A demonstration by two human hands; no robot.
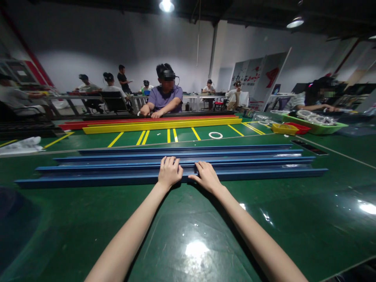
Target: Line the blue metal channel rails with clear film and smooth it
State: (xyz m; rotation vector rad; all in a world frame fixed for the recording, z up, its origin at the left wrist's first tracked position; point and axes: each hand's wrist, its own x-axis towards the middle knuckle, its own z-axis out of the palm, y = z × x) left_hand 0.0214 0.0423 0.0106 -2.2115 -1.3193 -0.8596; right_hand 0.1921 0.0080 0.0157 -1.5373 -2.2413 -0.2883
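Note:
Several long blue plastic channels (102, 180) lie side by side across the green table, their raised edges running left to right. My left hand (169, 172) rests over the nearest channels a little left of their middle, fingers reaching across the ridge and thumb toward the inside. Just to its right, my right hand (207, 175) grips the nearest channel, with the thumb at its front wall and the fingers over the ridge behind. A small dark spot shows in the channel beside the right fingers; I cannot make it out. The undersides of both hands are hidden.
Beyond lie a yellow channel (161, 126) and a red channel (70, 126); a co-worker (166, 96) bends over them. A white ring (215, 135) lies nearby. At right are a green basket (326, 127), a yellow tray (284, 129) and a dark phone (310, 147). White plastic (23, 145) lies left.

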